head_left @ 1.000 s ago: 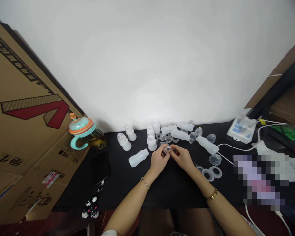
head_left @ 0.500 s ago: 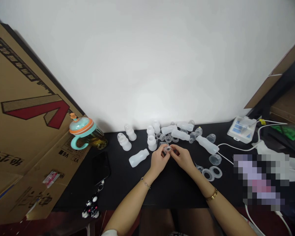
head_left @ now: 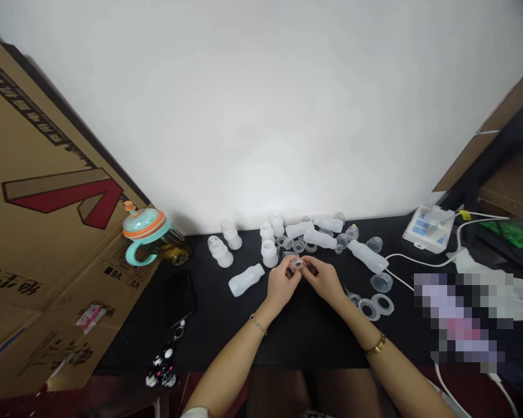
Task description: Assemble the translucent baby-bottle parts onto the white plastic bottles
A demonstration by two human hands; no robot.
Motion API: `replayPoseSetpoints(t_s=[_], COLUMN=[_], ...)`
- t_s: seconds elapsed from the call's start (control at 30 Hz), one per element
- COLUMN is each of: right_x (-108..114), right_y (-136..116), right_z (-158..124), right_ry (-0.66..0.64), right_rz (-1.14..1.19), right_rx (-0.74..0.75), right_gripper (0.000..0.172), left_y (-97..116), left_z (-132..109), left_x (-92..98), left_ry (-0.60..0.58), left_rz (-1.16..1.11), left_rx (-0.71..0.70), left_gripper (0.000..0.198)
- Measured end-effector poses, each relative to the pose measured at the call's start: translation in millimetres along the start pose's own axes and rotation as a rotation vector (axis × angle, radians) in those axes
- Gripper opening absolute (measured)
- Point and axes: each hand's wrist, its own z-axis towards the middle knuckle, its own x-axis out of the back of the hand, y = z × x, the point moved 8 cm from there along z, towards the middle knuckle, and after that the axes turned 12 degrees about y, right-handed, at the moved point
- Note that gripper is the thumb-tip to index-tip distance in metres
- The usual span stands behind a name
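Observation:
My left hand (head_left: 282,283) and my right hand (head_left: 323,278) meet over the black table, their fingertips pinched on a small clear ring-shaped part (head_left: 297,265) between them. Just left of my left hand, a white bottle (head_left: 246,280) lies on its side. Behind my hands stand several open white bottles (head_left: 269,253). More bottles (head_left: 320,238) lie at the back among clear caps and rings. Right of my right hand are another lying bottle (head_left: 368,256), a clear cap (head_left: 381,283) and two translucent rings (head_left: 382,305).
Two bottles with clear tops (head_left: 220,251) stand left of centre. A teal-handled jug (head_left: 150,232), a phone (head_left: 179,297) and a cardboard box (head_left: 47,232) are at the left. On the right are a white case (head_left: 427,230), white cables and a pixelated area.

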Motion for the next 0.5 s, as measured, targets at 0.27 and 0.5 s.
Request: replayPoseSetpoints(t_s=[0.27, 0.5], right_x=[0.4, -1.2], right_y=[0.3, 2.7], right_z=[0.0, -0.2], right_ry=[-0.005, -0.003], right_rz=[0.003, -0.001], right_rx=[-0.012, -0.005], right_gripper=[0.028, 0.026], left_y=[-1.6, -1.2], left_z=[0.1, -0.2], left_x=[-0.5, -0.5], left_ry=[-0.001, -0.003], left_rz=[-0.004, -0.005], left_rx=[0.009, 0.006], left_gripper=[0.030, 0.028])
